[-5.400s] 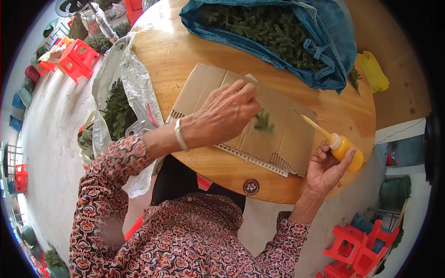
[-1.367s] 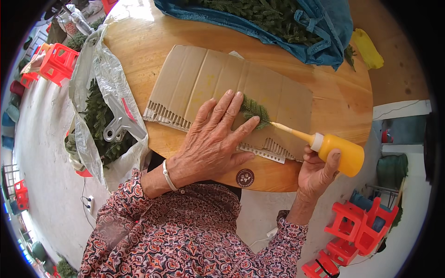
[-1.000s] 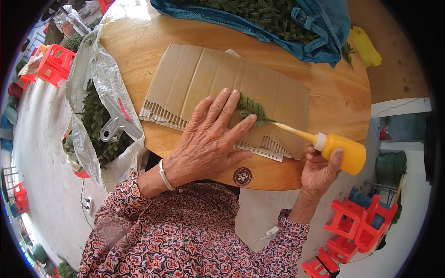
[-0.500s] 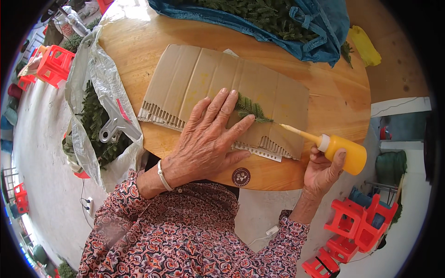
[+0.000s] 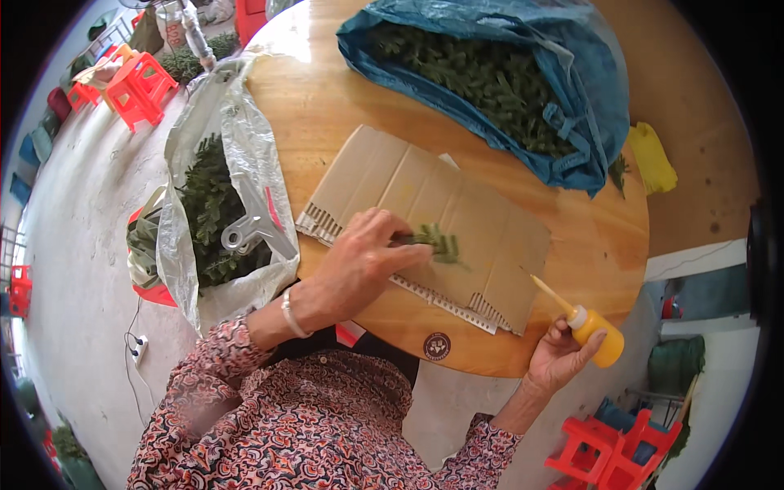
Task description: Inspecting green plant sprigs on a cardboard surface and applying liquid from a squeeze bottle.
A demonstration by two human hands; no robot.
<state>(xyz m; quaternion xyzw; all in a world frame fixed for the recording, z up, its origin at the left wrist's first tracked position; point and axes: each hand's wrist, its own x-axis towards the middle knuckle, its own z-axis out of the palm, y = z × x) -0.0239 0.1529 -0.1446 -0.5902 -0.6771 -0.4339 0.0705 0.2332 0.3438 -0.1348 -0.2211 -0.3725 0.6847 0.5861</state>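
The person's bare left hand has a small, flat, leafy green sprig in what looks like a narrow pinch between thumb and fingers. The sprig pokes out to the right of that pinch, over the flat brown cardboard sheet, but it is blurry, so I can't tell if it touches. A moment ago this hand lay flat and spread, pressing the sprig down, and the long, pale yellow, pointed tip of the bottle was close to the stem. Now the hand has bunched up and the tip has gone off to the right, well apart from the sprig. So the bottle seems done with that stem for now, and the sprig seems to be getting picked up. The right hand, right of the pinch and closer to the body, is curled around the squeezy orange-yellow plastic bottle. Left of the pinch, a big grey metal clip lies on a see-through plastic bag of dark green branches. Farther away, past the pinch and the cardboard, a big blue plastic bag is full of green branches too.
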